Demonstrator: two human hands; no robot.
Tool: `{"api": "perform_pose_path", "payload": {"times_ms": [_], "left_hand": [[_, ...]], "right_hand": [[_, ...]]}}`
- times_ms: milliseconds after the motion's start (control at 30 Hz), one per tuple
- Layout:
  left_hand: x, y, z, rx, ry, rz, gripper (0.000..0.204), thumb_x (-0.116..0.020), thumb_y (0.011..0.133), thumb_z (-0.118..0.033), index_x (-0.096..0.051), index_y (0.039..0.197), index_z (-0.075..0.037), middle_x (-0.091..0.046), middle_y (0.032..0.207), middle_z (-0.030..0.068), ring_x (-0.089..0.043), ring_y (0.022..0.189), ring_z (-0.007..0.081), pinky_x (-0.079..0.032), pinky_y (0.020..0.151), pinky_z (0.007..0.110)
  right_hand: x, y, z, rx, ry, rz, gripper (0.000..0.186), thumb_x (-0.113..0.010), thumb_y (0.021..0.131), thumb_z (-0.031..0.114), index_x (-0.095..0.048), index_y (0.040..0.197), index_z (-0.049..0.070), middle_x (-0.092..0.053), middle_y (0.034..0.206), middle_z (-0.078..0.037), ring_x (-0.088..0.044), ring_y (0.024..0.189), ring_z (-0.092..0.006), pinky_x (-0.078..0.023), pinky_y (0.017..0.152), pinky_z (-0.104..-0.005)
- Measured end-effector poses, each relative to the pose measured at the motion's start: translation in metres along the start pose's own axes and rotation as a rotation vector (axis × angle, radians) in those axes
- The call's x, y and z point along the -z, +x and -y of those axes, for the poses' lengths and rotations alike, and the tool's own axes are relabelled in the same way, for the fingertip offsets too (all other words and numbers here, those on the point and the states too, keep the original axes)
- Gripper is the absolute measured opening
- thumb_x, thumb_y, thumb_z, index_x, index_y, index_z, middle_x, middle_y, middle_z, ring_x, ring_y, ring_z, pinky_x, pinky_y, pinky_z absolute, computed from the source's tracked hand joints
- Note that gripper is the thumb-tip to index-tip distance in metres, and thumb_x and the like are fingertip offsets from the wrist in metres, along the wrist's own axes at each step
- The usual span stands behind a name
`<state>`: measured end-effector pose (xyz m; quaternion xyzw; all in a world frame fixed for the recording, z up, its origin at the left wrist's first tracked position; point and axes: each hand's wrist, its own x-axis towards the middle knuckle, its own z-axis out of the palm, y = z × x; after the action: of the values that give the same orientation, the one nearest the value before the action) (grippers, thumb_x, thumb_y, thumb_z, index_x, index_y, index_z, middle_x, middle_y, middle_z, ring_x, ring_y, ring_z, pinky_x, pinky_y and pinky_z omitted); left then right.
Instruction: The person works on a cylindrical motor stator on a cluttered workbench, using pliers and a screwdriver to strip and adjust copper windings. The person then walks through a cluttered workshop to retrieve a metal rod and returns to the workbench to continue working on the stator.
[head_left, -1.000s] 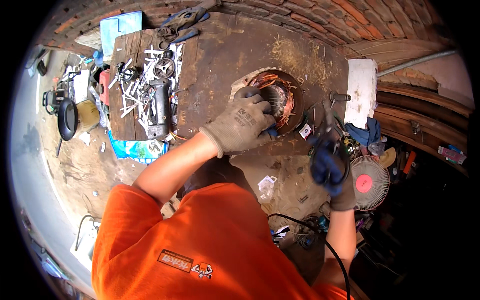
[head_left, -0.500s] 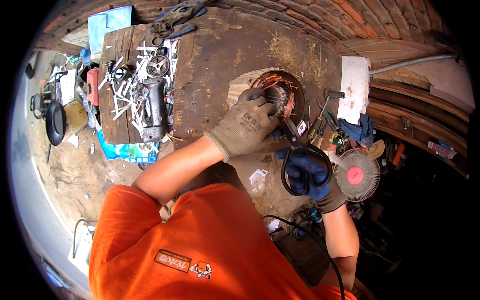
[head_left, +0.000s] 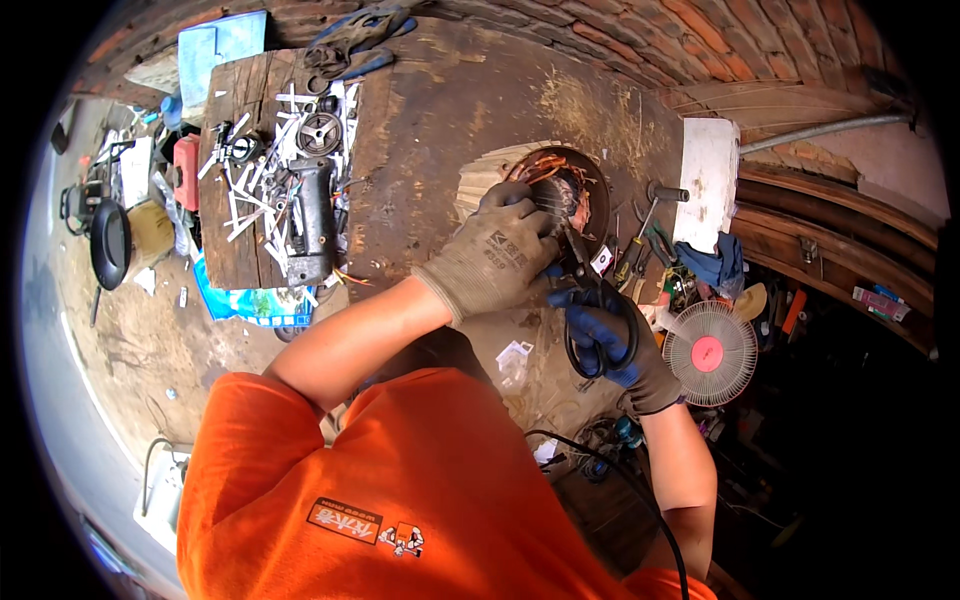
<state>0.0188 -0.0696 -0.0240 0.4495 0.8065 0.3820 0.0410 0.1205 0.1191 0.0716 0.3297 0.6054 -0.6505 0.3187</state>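
Observation:
My left hand (head_left: 495, 250), in a grey-beige work glove, bends its fingers over the near left side of a round metal part wound with copper wire (head_left: 578, 200), probably a motor core. Reddish copper strands stick up around its far rim. In my right hand (head_left: 612, 335), gloved in blue and grey, is a pair of scissors (head_left: 630, 352) with large black loop handles, which stand close together. Their blades point at the near edge of the copper windings; the tips are hard to make out there.
On a thick wooden board at left lie a dark metal housing (head_left: 313, 222), a small wheel (head_left: 319, 133) and many white strips. Screwdrivers (head_left: 632, 250) and a hammer (head_left: 655, 198) lie right of the windings. A fan guard (head_left: 710, 352) stands nearer, and a brick wall (head_left: 700, 45) rises behind.
The scissors' handles have come closer together, and my right hand has shifted slightly left and forward. My left hand stays on the wound part, nearly still.

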Motion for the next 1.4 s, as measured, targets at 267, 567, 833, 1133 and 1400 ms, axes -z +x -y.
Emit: {"api": "perform_pose_path", "payload": {"times_ms": [267, 567, 833, 1133, 1400], "left_hand": [[0.000, 0.001, -0.005, -0.002, 0.010, -0.025, 0.027, -0.071, 0.077, -0.032, -0.074, 0.091, -0.009, -0.062, 0.089, 0.0103, -0.062, 0.101, 0.0291, -0.039, 0.105, 0.048], [-0.002, 0.008, -0.009, 0.053, 0.042, -0.019, 0.025, -0.070, 0.081, -0.031, -0.073, 0.088, -0.007, -0.065, 0.089, 0.0114, -0.062, 0.099, 0.0302, -0.041, 0.101, 0.046], [-0.003, 0.009, -0.010, 0.057, 0.089, -0.029, 0.022, -0.072, 0.079, -0.026, -0.073, 0.092, -0.008, -0.065, 0.089, 0.0099, -0.062, 0.094, 0.0292, -0.043, 0.098, 0.043], [-0.003, 0.008, -0.011, 0.032, 0.101, -0.024, 0.022, -0.071, 0.080, -0.028, -0.074, 0.088, -0.008, -0.066, 0.088, 0.0106, -0.063, 0.099, 0.0301, -0.041, 0.101, 0.045], [-0.005, 0.005, -0.009, 0.038, 0.092, -0.079, 0.021, -0.071, 0.079, -0.028, -0.072, 0.087, -0.008, -0.064, 0.086, 0.0103, -0.062, 0.096, 0.0299, -0.042, 0.100, 0.046]], "right_hand": [[0.000, 0.011, -0.028, 0.819, -1.028, -0.409, 0.032, -0.065, 0.096, 0.018, -0.062, 0.123, 0.001, -0.064, 0.084, -0.003, -0.057, 0.063, -0.0093, -0.046, 0.057, -0.0271], [0.109, 0.065, -0.044, 0.362, -1.062, -0.948, 0.044, -0.070, 0.088, 0.028, -0.062, 0.121, 0.000, -0.070, 0.089, -0.016, -0.067, 0.076, -0.0332, -0.052, 0.072, -0.0411], [0.124, 0.101, -0.043, 0.407, -0.814, -0.879, 0.054, -0.067, 0.086, 0.036, -0.060, 0.123, -0.002, -0.066, 0.117, -0.027, -0.060, 0.113, -0.0436, -0.045, 0.099, -0.0516], [0.010, 0.046, 0.021, 0.467, -1.520, -0.592, 0.051, -0.070, 0.077, 0.034, -0.067, 0.115, 0.001, -0.061, 0.124, -0.031, -0.056, 0.121, -0.0454, -0.050, 0.098, -0.0506], [0.012, 0.072, 0.010, 0.439, -1.318, -0.634, 0.023, -0.068, 0.076, 0.022, -0.070, 0.091, 0.005, -0.067, 0.097, -0.026, -0.066, 0.096, -0.0413, -0.052, 0.087, -0.0502]]}}
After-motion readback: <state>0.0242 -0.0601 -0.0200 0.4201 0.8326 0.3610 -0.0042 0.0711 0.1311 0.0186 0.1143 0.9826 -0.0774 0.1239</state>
